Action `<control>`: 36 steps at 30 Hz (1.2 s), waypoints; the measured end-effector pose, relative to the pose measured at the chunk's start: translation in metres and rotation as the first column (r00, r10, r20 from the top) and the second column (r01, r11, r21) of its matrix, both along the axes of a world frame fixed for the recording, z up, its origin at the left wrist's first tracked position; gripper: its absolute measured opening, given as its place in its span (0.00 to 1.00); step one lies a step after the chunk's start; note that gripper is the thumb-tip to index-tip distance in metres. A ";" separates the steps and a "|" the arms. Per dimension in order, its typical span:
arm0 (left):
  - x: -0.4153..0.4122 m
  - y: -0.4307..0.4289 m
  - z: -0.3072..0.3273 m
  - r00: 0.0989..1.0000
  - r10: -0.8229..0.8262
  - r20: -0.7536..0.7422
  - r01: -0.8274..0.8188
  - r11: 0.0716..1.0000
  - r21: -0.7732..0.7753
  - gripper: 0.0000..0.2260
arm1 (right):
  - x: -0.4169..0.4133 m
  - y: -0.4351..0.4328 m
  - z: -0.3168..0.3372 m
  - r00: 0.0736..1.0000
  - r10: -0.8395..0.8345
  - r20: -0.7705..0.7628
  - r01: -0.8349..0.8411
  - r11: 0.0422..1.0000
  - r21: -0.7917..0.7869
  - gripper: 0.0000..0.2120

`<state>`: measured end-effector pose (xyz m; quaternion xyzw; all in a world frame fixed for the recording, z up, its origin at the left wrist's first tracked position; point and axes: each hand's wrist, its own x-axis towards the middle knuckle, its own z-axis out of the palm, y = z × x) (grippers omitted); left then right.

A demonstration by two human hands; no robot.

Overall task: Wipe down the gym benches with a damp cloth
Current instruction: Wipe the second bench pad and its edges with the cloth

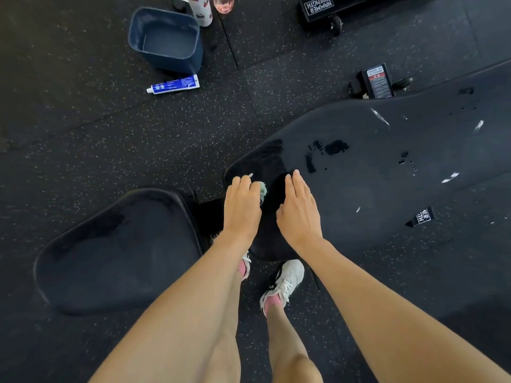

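Note:
A black padded gym bench lies below me in two parts: a long back pad [387, 150] running up to the right, and a seat pad [116, 250] at lower left. Wet patches and white smears mark the back pad. My left hand [242, 208] holds a small pale green cloth [262, 189] over the near end of the back pad; most of the cloth is hidden under the hand. My right hand [300, 208] lies beside it, fingers straight, over the same end of the pad.
A dark blue bucket [166, 40] with water stands on the speckled rubber floor at top left, with a blue and white tube [174, 84] lying in front of it and bottles [200, 9] behind. Bench frame feet with wheels [336, 23] sit at the top right. My feet in white shoes [284, 283] stand below the bench.

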<state>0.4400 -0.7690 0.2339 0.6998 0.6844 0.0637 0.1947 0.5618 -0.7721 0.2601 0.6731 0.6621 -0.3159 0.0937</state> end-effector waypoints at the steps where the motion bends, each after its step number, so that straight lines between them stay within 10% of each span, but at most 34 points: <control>1: -0.003 -0.005 0.001 0.999 -0.029 0.016 0.029 0.999 -0.030 0.17 | 0.000 0.000 0.000 1.000 -0.002 -0.005 0.002 1.000 0.003 0.33; 9: -0.020 0.036 0.012 0.987 0.160 0.016 -0.157 0.982 -0.109 0.20 | 0.011 -0.002 -0.003 1.000 0.000 0.010 0.000 1.000 0.004 0.31; 20: -0.015 0.006 0.017 0.982 -0.056 0.183 0.124 0.915 -0.383 0.21 | 0.015 0.005 0.004 0.999 -0.051 -0.009 0.051 0.999 0.003 0.32; 36: 0.060 0.095 0.000 0.989 0.133 0.068 -0.126 0.987 -0.098 0.18 | 0.049 0.015 -0.007 0.945 -0.325 -0.024 0.325 0.946 -0.016 0.30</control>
